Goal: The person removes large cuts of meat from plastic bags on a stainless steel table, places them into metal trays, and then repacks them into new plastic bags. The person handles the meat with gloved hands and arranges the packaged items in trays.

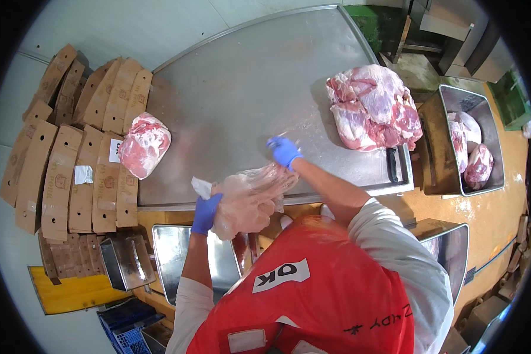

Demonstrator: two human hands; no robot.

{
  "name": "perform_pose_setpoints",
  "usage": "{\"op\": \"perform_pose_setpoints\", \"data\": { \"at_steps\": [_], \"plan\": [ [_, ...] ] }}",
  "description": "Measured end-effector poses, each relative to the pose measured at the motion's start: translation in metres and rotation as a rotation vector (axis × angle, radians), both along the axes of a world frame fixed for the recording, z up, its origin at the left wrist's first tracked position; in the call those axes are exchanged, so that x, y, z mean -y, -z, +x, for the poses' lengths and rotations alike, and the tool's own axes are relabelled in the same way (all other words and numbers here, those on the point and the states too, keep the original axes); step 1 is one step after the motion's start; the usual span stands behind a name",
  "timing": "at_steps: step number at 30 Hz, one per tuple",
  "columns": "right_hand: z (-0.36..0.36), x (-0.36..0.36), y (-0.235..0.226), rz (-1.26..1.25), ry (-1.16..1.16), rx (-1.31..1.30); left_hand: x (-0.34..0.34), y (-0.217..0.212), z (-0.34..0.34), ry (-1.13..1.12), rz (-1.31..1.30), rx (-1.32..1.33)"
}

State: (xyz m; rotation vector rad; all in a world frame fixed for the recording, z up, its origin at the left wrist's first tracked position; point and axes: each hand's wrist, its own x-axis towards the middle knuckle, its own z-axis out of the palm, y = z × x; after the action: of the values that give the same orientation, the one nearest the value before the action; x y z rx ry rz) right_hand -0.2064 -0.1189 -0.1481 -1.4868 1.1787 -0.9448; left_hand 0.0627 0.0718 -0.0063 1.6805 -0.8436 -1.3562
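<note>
A crumpled clear plastic bag, pinkish with wet residue, stretches between my hands over the table's near edge. My left hand, in a blue glove, is closed on its left side, where a white label sticks out. My right hand, also gloved in blue, is curled at the bag's upper right end over the metal table. A single piece of raw meat lies at the left by the boxes. Larger cuts of raw meat are heaped at the right.
A black-handled knife lies at the table's right edge. Flattened cardboard boxes stand packed along the left. A metal bin with meat pieces stands at the right. Other metal bins are below the table's near edge.
</note>
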Motion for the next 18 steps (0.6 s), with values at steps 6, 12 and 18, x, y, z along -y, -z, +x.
{"op": "perform_pose_setpoints", "data": {
  "at_steps": [6, 12, 18],
  "plan": [
    [0.017, -0.069, -0.074, 0.044, -0.248, -0.067, 0.03, 0.002, -0.032, -0.054, -0.182, 0.01],
    [-0.058, -0.057, -0.098, 0.125, -0.101, 0.274, 0.068, -0.055, -0.067, -0.096, -0.263, -0.027],
    [-0.139, -0.084, -0.031, -0.175, -0.214, -0.596, 0.099, 0.054, -0.094, 0.209, -0.471, 0.92]
  ]
}}
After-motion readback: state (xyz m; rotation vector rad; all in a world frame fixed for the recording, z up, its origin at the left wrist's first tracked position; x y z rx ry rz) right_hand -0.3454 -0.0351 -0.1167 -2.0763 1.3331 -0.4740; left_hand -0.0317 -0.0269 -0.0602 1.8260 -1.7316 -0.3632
